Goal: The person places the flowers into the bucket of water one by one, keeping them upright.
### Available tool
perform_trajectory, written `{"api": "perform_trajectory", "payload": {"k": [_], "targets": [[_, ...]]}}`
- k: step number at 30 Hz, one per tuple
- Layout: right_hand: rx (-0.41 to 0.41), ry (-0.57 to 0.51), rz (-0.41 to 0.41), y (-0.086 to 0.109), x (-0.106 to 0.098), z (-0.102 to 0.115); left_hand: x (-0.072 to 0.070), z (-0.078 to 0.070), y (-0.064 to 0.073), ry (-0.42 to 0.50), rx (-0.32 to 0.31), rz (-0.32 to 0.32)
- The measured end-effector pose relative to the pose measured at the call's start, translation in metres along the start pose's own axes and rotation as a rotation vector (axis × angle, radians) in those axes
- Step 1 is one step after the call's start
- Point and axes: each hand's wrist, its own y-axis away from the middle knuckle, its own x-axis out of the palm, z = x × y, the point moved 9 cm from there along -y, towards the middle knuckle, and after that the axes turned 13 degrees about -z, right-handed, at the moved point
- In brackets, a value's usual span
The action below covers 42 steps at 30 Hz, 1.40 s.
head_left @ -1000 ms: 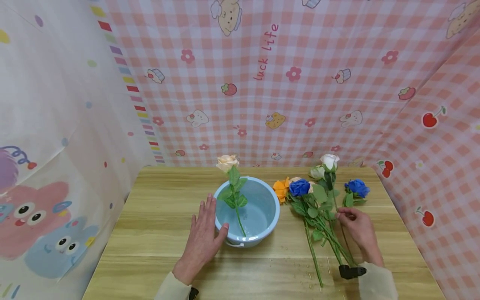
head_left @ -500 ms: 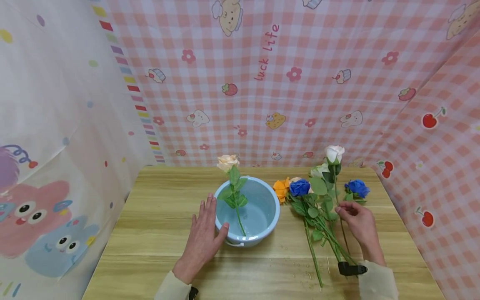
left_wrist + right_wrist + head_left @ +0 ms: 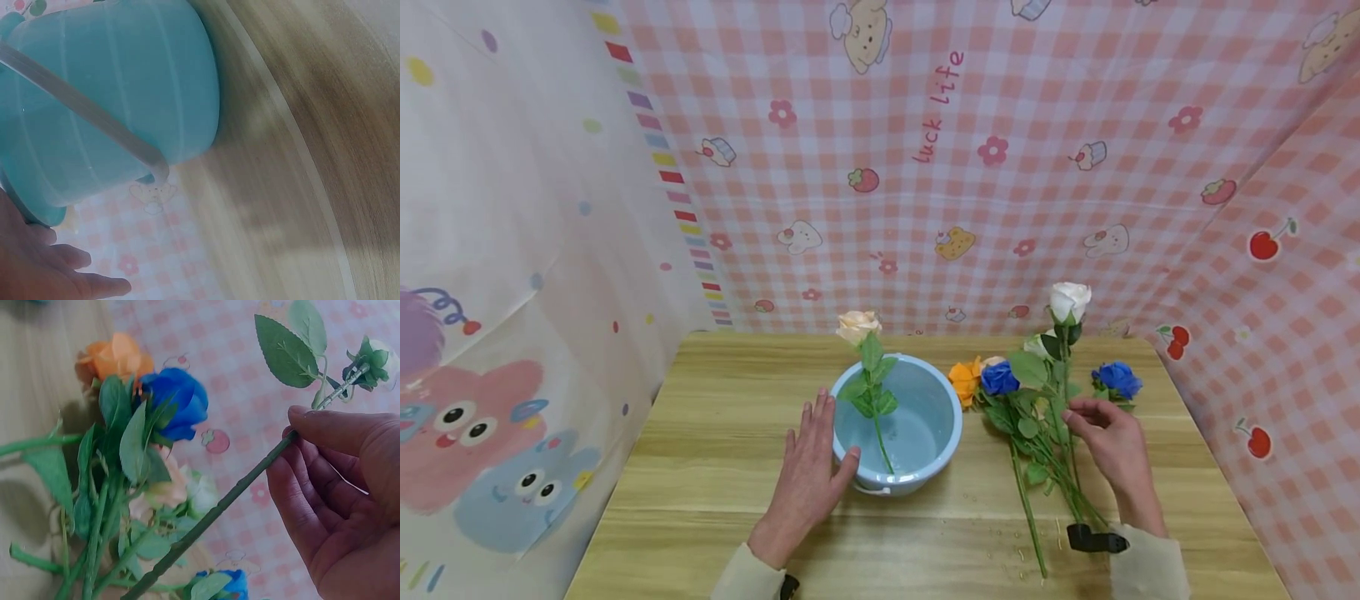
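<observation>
The right hand (image 3: 1108, 442) pinches the white rose's (image 3: 1069, 303) stem between thumb and fingers, its bloom toward eleven o'clock. Loose flowers (image 3: 1002, 377) lie on the desk (image 3: 722, 417) toward nine. Only a peach rose (image 3: 872, 353) leans in the bucket (image 3: 932, 410); the straight-fingered left hand (image 3: 808, 475) is at the rim's eight o'clock.
</observation>
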Motion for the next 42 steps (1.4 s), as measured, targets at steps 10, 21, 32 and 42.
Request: {"api": "perform_trajectory", "payload": {"k": [10, 21, 32, 42], "targets": [[-0.030, -0.036, -0.028, 0.006, 0.006, 0.024, 0.001, 0.000, 0.000, -0.005, -0.009, 0.008], [-0.006, -0.113, -0.032, 0.014, 0.013, 0.046, 0.001, 0.000, -0.001, 0.001, -0.019, 0.012], [-0.022, -0.234, -0.048, 0.021, 0.023, 0.075, 0.000, 0.001, -0.001, -0.011, -0.020, 0.009], [-0.114, -0.266, -0.041, 0.028, 0.031, 0.107, 0.000, 0.001, 0.000, -0.012, -0.010, 0.002]]}}
